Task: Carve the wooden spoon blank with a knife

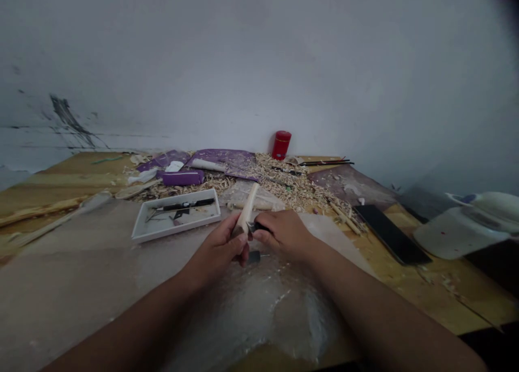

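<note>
My left hand is closed around the lower end of a pale wooden stick that slants up and away from me. Right beside it, my right hand is closed on a small dark-handled knife, whose tip meets the stick near my left thumb. Under the hands, a small dark piece shows just above the clear plastic sheet that covers the table.
A white tray with dark tools lies left of the hands. Wood shavings, purple packets and a red can lie by the wall. A black slab and a white cap lie to the right.
</note>
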The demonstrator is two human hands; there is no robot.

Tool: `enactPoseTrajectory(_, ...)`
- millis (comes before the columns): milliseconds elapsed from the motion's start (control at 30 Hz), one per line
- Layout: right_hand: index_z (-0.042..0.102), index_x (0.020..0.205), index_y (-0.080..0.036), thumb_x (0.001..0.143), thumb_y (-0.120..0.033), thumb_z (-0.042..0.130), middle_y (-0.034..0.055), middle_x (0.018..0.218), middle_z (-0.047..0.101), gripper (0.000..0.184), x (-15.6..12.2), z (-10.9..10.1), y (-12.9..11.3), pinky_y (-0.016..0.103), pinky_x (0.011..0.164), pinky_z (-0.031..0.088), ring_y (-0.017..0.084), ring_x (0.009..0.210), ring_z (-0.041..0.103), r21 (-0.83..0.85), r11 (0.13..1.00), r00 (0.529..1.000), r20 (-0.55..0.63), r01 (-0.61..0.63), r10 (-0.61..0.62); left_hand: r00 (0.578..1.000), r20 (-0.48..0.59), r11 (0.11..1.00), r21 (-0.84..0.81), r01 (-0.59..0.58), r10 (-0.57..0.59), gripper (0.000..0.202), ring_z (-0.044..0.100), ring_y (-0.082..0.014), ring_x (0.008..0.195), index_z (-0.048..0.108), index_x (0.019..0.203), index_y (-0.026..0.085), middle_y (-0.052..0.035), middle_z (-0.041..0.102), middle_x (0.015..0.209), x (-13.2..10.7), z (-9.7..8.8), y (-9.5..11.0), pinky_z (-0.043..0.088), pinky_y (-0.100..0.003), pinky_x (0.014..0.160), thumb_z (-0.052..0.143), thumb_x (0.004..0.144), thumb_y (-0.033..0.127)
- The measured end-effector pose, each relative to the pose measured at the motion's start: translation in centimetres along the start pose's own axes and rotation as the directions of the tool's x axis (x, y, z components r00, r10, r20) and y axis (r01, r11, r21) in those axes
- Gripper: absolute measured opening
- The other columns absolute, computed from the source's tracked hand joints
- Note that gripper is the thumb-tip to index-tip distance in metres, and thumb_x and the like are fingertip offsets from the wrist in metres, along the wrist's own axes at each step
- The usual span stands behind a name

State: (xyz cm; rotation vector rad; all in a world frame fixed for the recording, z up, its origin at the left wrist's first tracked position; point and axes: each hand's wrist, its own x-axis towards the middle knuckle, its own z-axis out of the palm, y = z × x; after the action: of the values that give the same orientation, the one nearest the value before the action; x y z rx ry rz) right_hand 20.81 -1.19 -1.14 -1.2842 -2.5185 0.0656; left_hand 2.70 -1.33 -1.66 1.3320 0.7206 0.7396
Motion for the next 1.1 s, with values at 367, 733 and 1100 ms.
enactPoseTrajectory(367,0.053,0.092,-0.017,0.085,-0.051,0.023,0.0049,0.081,0.061,0.046,0.1,0.1,-1.3,0.024,0.058,0.030,0.016,0.069,0.054,-0.060,0.998,0.998,0.066,-0.018,0.022,0.980,-0.119,0.982,-0.127,0.142,-0.157,0.035,0.032,-0.0028,0.029,0.043,0.111,0.020,0.0070,0.044,0.051,0.1,0.3,-0.3,0.024,-0.014,0.030,0.043,0.079,0.035)
enactPoseTrajectory(733,0.051,0.098,-0.018,0.086,-0.052,0.020,0.0058,0.081,0.063,0.048,0.2,-0.3,-2.8,0.026,0.056,0.032,0.018,0.068,0.057,-0.141,0.984,0.991,0.069,-0.105,0.115,0.960,-0.116,0.924,-0.321,0.205,-0.254,0.035,0.023,-0.0005,0.029,0.048,0.110,0.021,0.0081,0.039,0.047,-0.3,0.7,0.5,0.016,-0.012,0.029,0.049,0.077,0.033)
enactPoseTrajectory(1100,0.050,0.098,-0.018,0.085,-0.053,0.018,0.0049,0.078,0.063,0.050,0.3,-0.5,-2.8,0.026,0.052,0.029,0.018,0.064,0.057,-0.193,0.973,0.990,0.037,-0.123,0.133,0.955,-0.100,0.889,-0.404,0.216,-0.278,0.025,0.020,-0.0013,0.028,0.048,0.101,0.024,0.0093,0.038,0.046,-0.5,1.0,0.7,0.018,-0.012,0.027,0.048,0.077,0.029)
